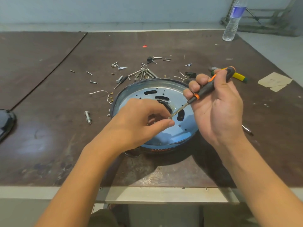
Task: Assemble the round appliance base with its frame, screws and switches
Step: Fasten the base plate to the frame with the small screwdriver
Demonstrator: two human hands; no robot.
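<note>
- A worn brown board table (164,171) is seen with a pale metal strip along its near edge. A seam runs diagonally across its far left. Bare board is left to the near left and the far right.
- The round appliance base (180,133) is set near the middle of the table, close to the near edge, with its open side up. Inside its dark rim, a shiny blue-tinted metal plate pierced with slots and small holes is shown.
- A small fastener (169,118) is pinched over the plate by the curled fingers of the left hand (141,122).
- A black-and-orange screwdriver (206,89) is gripped in the right hand (218,108), and its tip is brought to the fastener.
- Just beyond the rim, bent metal frame pieces (142,73), loose screws (121,68), white wires (100,92) and a black switch (190,74) are scattered. A bolt (88,117) is seen to the left.
- Yellow-handled pliers (239,77) are partly hidden behind the right hand.
- A water bottle (234,20) is stood at the far right corner, and a dark rounded object (6,122) is cut off by the left edge.
</note>
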